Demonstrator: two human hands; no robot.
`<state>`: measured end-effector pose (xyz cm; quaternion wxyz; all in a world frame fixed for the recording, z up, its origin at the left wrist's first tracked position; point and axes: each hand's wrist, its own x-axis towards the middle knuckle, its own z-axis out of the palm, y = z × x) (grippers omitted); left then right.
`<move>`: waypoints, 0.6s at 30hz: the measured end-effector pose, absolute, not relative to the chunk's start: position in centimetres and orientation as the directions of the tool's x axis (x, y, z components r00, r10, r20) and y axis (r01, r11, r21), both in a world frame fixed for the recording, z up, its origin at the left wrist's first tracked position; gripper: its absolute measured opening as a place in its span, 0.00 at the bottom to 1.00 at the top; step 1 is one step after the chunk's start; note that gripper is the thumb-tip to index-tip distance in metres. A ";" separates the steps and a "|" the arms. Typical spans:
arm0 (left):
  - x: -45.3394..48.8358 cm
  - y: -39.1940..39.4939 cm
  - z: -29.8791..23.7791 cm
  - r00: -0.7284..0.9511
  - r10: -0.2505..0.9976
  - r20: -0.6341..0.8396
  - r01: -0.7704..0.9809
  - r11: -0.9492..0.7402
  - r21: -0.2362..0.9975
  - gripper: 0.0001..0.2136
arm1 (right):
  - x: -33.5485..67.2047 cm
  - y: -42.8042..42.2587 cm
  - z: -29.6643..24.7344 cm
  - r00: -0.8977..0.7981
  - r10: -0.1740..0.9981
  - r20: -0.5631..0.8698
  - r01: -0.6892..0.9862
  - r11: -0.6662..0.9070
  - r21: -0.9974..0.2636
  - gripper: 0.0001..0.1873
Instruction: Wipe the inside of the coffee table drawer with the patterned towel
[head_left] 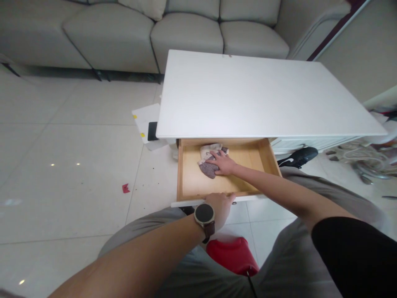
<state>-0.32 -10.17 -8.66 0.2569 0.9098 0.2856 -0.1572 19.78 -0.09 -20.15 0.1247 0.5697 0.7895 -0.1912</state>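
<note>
A pulled-out wooden drawer (189, 186) with a white front juts from the white table. My left hand (218, 207), below a wristwatch, grips the top edge of the drawer's front, its fingers curled over the rim. Inside the drawer, towards the left, lies a small folded cloth item (207, 167), cream and grey-brown, which looks like socks. My right hand (223, 162) reaches into the drawer and rests on the item's right side with its fingers spread. Part of the cloth is hidden under those fingers.
The white tabletop (254, 95) overhangs the drawer. Behind it stands a grey sofa (186, 37). A red stool (232, 254) is between my legs. White boards with a dark object (152, 131) are at the left, and a red scrap (125, 188) lies on the tiled floor.
</note>
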 end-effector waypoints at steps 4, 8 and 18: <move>0.0 -10.1 -8.5 0.794 0.435 -0.425 0.594 -0.705 0.388 0.17 | 11.7 4.0 -20.3 -0.379 0.867 -0.325 0.925 0.339 -0.173 0.38; 0.1 -9.9 -8.7 0.788 0.430 -0.440 0.600 -0.698 0.391 0.16 | 8.1 6.8 -20.0 -0.403 0.861 -0.311 0.915 0.381 -0.132 0.31; 0.1 -9.6 -8.0 0.804 0.384 -0.455 0.558 -0.751 0.353 0.17 | 25.8 0.9 -19.8 -0.282 0.872 -0.400 0.958 0.277 -0.072 0.39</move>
